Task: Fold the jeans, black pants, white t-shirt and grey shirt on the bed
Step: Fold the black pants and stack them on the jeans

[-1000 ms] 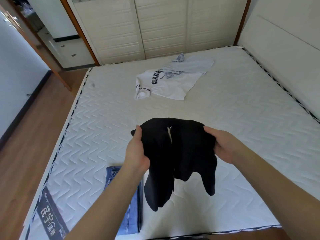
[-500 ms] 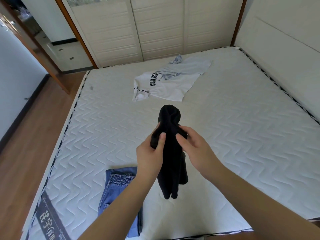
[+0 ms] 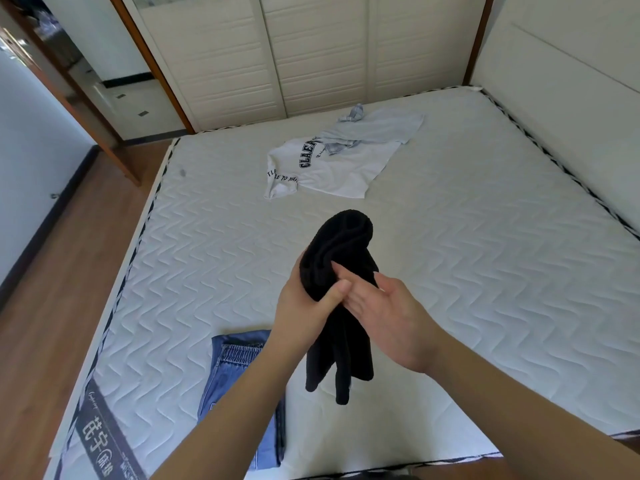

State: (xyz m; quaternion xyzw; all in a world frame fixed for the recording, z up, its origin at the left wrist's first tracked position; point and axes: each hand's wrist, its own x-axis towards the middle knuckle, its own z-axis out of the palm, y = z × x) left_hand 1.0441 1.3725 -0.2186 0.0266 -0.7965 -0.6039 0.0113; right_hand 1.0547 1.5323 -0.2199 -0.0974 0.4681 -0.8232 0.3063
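Gripping the doubled black pants (image 3: 341,244) in our left hand (image 3: 306,301), we lay our right hand's (image 3: 384,308) straight fingers (image 3: 349,275) against them above the bed (image 3: 485,271).

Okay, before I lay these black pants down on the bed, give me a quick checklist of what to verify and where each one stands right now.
1. Left hand has a firm hold on the black pants: ok, fingers wrap the bunched fabric.
2. Right hand ready to help: ok, flat against the pants.
3. Pants halved evenly: cannot tell, the legs hang bunched.
4. Bare mattress below to lay them on: ok.
5. Folded jeans out of the way: ok, at the near edge, left of the hanging pants.
6. White t-shirt and grey shirt folded: not ok, both lie loose at the far end.
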